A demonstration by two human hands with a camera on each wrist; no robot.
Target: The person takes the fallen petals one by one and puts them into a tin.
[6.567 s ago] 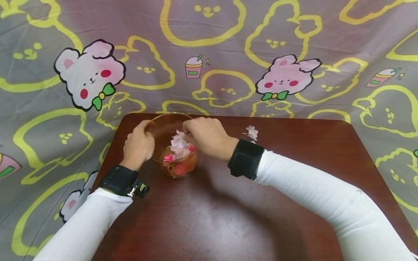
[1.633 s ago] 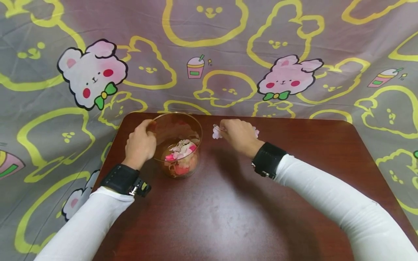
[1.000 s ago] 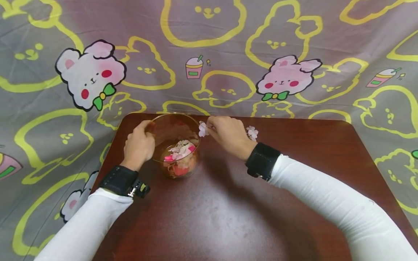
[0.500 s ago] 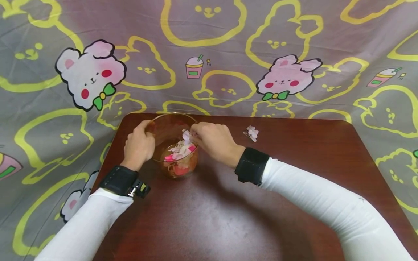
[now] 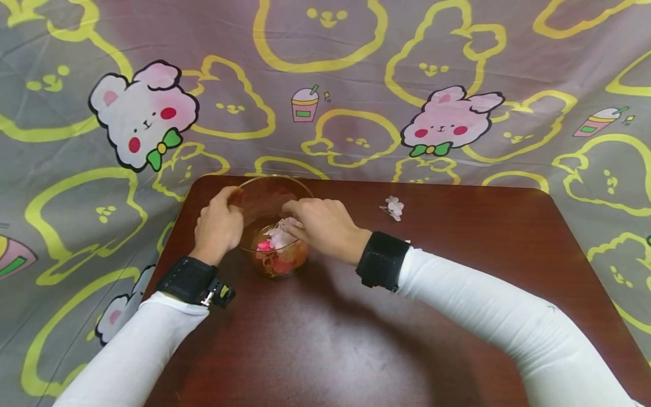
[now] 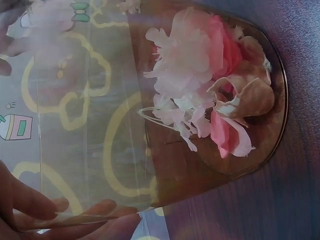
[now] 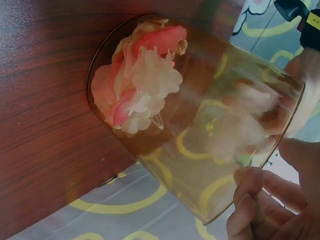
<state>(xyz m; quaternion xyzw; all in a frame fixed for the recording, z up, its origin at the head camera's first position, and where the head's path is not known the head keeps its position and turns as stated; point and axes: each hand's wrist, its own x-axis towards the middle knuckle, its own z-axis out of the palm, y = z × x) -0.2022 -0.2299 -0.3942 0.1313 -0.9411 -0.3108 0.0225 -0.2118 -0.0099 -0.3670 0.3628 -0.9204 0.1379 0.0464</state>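
Note:
My left hand (image 5: 217, 227) grips the rim of a clear amber glass bowl (image 5: 249, 203) at the back left of the table, thumb and fingers on either side of the wall. Over the bowl's mouth, my right hand (image 5: 328, 229) pinches a thin stem; the pale pink flower (image 7: 227, 137) on it hangs blurred inside the glass. Lower down lies a heap of artificial flowers, pale pink blossoms (image 6: 187, 52), a bright pink petal (image 6: 222, 47) and a beige bloom (image 6: 245, 92), with thin wire stems (image 6: 157, 120) sticking out.
Another pale pink flower sprig (image 5: 394, 208) lies on the dark red wooden table (image 5: 458, 237), right of the bowl. Behind the table hangs a grey cloth (image 5: 351, 85) with yellow outlines and cartoon rabbits.
Earlier my right hand picked up a pale flower near the loose sprig; it has carried it left to the bowl's mouth and lowered it. My left hand stays on the rim.

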